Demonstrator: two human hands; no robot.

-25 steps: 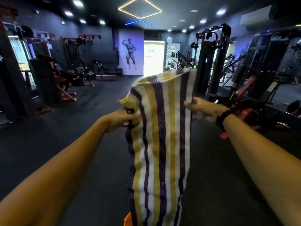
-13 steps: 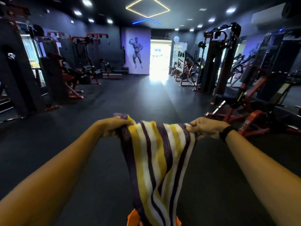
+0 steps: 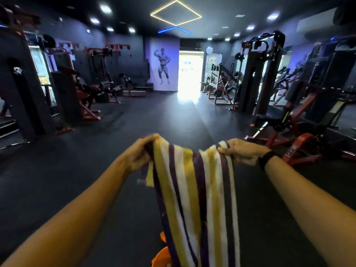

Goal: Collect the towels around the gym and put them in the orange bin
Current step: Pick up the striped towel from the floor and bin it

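A towel striped in yellow, white and purple hangs in front of me, stretched between both hands. My left hand grips its top left corner. My right hand, with a black band on the wrist, grips the top right corner. The towel's lower part drops out of the bottom of the head view. A bit of the orange bin peeks out at the bottom edge, just left of the hanging cloth and mostly hidden behind it.
I stand on a dark rubber floor running to a bright doorway. Red and black weight machines line the left wall. More red and black machines crowd the right side.
Both hands have come down from chest height with the towel, which now hangs lower over the orange bin. More of the gym shows above it.
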